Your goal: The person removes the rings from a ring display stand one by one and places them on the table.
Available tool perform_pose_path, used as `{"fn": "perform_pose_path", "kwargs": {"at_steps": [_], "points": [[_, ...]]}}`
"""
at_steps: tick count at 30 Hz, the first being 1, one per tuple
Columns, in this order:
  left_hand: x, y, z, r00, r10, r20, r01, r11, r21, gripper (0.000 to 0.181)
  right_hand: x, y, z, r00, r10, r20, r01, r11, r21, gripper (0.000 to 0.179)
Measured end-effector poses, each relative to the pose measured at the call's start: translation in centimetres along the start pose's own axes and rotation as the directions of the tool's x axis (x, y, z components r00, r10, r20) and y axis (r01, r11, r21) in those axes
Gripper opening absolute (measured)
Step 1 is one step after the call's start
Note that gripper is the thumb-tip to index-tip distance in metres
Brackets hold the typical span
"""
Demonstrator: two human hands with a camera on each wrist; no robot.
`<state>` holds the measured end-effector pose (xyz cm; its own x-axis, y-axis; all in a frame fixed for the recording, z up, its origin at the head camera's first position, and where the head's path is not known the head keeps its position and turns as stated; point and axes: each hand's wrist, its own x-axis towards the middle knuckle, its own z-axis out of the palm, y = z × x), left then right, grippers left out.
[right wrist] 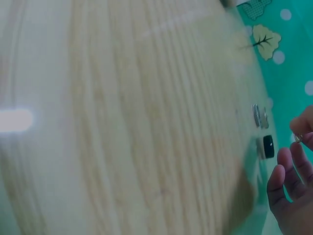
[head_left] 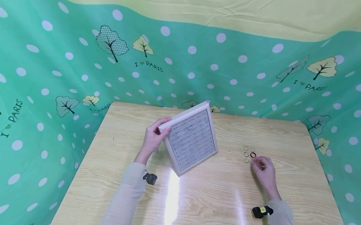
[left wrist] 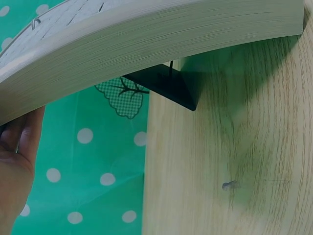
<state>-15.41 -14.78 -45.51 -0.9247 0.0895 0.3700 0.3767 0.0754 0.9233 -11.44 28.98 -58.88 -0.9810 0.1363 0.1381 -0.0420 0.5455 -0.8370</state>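
Observation:
My left hand (head_left: pixel 153 137) grips the upper left corner of a white-framed ring display board (head_left: pixel 192 141), thumb on its front. Tilted, the board carries rows of grey slots, and one ring (head_left: pixel 189 127) shows in its upper part. A black support leg (left wrist: pixel 168 87) sticks out behind the board in the left wrist view. On the right, my right hand (head_left: pixel 265 173) pinches a small ring (right wrist: pixel 298 138) between thumb and forefinger. Just beyond those fingertips several thin rings (head_left: pixel 246 154) lie on the table, along with a dark ring (head_left: pixel 253 155).
A light wooden table (head_left: pixel 211 206) lies beneath both hands. Behind it and at the sides hangs a green dotted cloth (head_left: pixel 178 63). Each wrist wears a small black camera, the left camera (head_left: pixel 150 178) below the board and the right camera (head_left: pixel 262 211) near the sleeve.

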Motion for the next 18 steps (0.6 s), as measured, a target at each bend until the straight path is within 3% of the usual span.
{"fn": "perform_pose_path", "kwargs": {"at_steps": [8,18], "points": [[0.0,0.1,-0.1,1.000,-0.015,0.002,0.015,1.000,0.000,0.031,0.2,0.7,0.2,1.000,0.002,-0.020,-0.004,0.997,-0.074,0.013],[0.0,0.0,-0.1,1.000,-0.008,0.012,0.008,1.000,-0.011,0.032,0.1,1.2,0.4,0.997,-0.068,-0.022,0.064,0.984,-0.164,0.009]]}}
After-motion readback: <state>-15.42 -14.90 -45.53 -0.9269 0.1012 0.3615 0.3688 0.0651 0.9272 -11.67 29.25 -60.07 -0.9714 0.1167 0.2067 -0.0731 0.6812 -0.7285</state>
